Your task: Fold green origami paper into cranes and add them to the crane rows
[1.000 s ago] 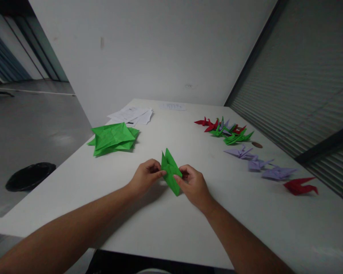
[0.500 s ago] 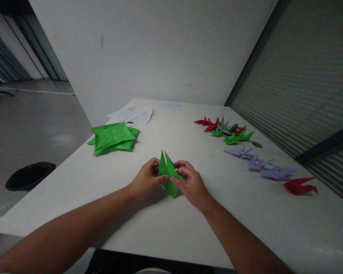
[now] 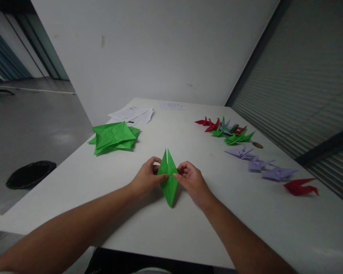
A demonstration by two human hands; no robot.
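Note:
Between my hands is a green folded origami paper (image 3: 169, 190), shaped like a long diamond with two split points at its far end. My left hand (image 3: 150, 175) pinches its left edge, thumb on the front face and fingers behind. On the other side, my right hand (image 3: 192, 179) grips the right edge between thumb and fingers. The paper is held just over the white table (image 3: 137, 228); whether its lower tip touches the surface I cannot tell.
Green paper sheets (image 3: 114, 137) lie piled at the left. Loose printed papers (image 3: 131, 114) are behind them. Several finished paper cranes line the right side, among them a red crane (image 3: 300, 187) and a purple crane (image 3: 278, 174). A black-lined bin (image 3: 31, 175) stands on the floor.
The green paper has opened from a shorter folded form into a longer diamond, its lower tip reaching nearer to me. My right hand has shifted slightly outward to the paper's edge.

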